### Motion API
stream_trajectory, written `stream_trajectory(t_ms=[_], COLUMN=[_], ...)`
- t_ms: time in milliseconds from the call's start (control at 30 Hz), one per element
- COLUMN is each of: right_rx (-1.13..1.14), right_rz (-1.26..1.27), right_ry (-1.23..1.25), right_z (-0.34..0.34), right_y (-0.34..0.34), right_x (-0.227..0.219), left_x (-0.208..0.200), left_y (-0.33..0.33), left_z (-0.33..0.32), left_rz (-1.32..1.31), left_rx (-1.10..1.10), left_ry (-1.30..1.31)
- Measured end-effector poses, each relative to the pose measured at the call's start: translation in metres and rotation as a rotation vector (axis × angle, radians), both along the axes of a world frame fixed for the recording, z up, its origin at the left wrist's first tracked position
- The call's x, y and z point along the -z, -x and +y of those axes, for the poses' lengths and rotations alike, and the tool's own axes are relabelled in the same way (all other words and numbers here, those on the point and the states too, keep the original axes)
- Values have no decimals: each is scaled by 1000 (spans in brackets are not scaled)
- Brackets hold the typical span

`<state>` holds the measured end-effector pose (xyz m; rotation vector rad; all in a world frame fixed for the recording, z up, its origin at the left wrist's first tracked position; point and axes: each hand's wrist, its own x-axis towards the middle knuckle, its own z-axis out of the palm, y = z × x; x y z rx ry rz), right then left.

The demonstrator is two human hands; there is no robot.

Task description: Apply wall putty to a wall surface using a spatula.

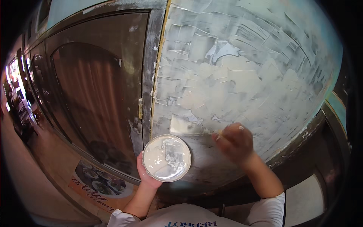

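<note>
My left hand (149,176) is wrapped round the side of a round white tub (188,152) and holds it up close to the wall. White, wet-looking putty (157,153) is smeared inside the tub, and a greyish area shows through on its right side. My right hand (236,142) is raised in front of the wall, its fingers curled closed and somewhat blurred. A small pale bit sticks out at its fingertips; what it belongs to I cannot make out. Left of that hand, a smooth cream patch (183,125) of putty lies on the wall (211,83).
Ridged, uneven putty covers much of the wall. A dark wooden door (90,87) with a brass-coloured hinge (140,108) is at the left. Dark wooden framing (298,142) runs at the lower right. A printed food banner (99,183) lies low on the left.
</note>
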<state>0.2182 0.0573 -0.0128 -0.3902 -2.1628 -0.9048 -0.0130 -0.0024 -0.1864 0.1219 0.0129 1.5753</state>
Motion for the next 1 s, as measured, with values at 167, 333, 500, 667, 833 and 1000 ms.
stream_trajectory(t_ms=[167,333,500,667,833,1000], right_rx=[92,248,352,406,315,374], right_rz=[134,76,50,49,50,19], right_ry=[-80,-157,-160,-231,-242,-209], right_z=[5,4,7,1,1,10], right_y=[4,6,-1,-37,-3,10], right_x=[-73,-126,-138,-139,-142,-141], left_x=[9,17,25,29,36,32], left_y=[-1,-5,-7,-7,-9,-11], left_z=[-1,0,4,0,3,4], left_rz=[24,21,26,48,30,39], left_rx=[17,38,11,-8,29,26], left_ry=[21,3,55,68,85,39])
